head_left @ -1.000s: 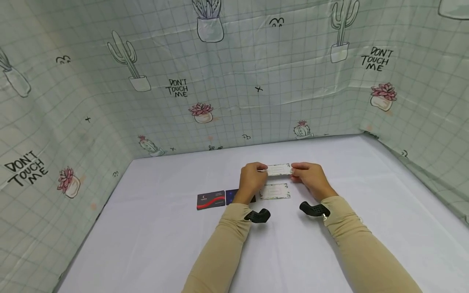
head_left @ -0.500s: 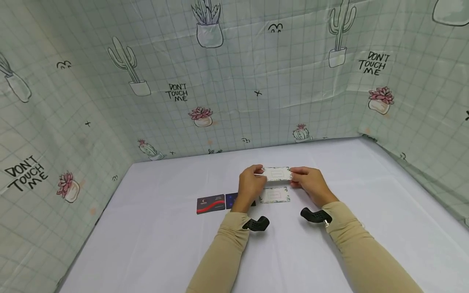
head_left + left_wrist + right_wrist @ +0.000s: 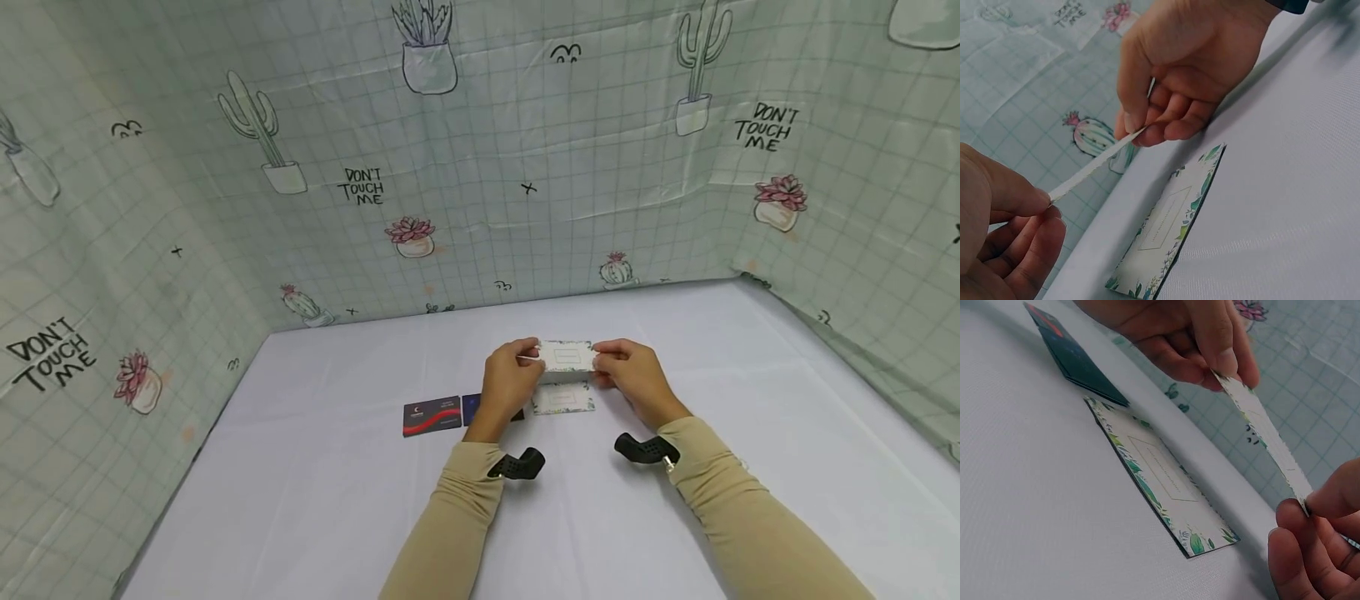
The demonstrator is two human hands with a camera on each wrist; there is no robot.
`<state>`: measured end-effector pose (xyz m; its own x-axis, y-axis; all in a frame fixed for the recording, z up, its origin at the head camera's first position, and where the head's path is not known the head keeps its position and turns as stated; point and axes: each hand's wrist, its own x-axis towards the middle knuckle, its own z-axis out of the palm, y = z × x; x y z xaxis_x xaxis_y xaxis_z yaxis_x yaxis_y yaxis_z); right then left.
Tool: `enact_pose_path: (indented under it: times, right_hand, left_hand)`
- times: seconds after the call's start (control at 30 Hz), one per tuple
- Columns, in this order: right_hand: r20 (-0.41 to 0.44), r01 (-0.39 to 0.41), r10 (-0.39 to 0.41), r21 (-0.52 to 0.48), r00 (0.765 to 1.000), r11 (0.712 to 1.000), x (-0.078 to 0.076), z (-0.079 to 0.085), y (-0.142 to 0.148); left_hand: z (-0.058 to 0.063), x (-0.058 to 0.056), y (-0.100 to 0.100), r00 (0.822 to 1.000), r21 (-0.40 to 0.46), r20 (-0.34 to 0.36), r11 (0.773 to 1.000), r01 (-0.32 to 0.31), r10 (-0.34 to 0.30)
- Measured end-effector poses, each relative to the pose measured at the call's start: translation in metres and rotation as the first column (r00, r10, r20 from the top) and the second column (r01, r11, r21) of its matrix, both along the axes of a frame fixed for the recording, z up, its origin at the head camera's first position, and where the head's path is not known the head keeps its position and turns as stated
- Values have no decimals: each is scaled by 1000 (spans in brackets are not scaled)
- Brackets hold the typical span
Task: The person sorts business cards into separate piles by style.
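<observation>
A white card with a leafy printed border (image 3: pixel 567 356) is held above the table between both hands. My left hand (image 3: pixel 512 380) pinches its left end between thumb and fingers. At the opposite end, the thumb and fingers of my right hand (image 3: pixel 636 377) pinch it too. Seen nearly edge-on in the left wrist view, the raised card (image 3: pixel 1094 165) is a thin strip. Below it, a matching leafy-bordered card (image 3: pixel 1157 475) lies flat on the table, apart from the held one; whether it is a single card or a stack, I cannot tell.
Left of my left hand lies a dark grey card with a red stripe (image 3: pixel 432 416). Beside it is a dark blue card (image 3: pixel 471 407), partly hidden by my left hand. The white cloth-covered table (image 3: pixel 315 500) meets a printed grid curtain (image 3: pixel 480 167) at the back.
Over the last second the held card has been tilted so its face shows more fully. Both hands still pinch it, and the left wrist has shifted slightly left. The cards on the table stay put.
</observation>
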<state>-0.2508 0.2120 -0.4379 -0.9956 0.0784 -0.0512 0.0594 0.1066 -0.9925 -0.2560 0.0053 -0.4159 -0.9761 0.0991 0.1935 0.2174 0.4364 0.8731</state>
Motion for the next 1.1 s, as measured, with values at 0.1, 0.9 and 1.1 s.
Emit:
enact_pose_path:
  times: [0.1, 0.9, 1.1]
  right_hand:
    - [-13, 6, -6, 11, 1000, 1000, 2, 0, -3]
    - [-94, -124, 159, 304, 983, 945, 16, 1, -2]
    - [-120, -120, 188, 430, 975, 895, 18, -3, -2]
  left_hand:
    - [-1, 0, -3, 1000, -10, -4, 1000, 2, -2]
    - [-8, 13, -22, 995, -53, 60, 995, 82, -79]
    - [-11, 18, -21, 997, -161, 19, 984, 78, -75]
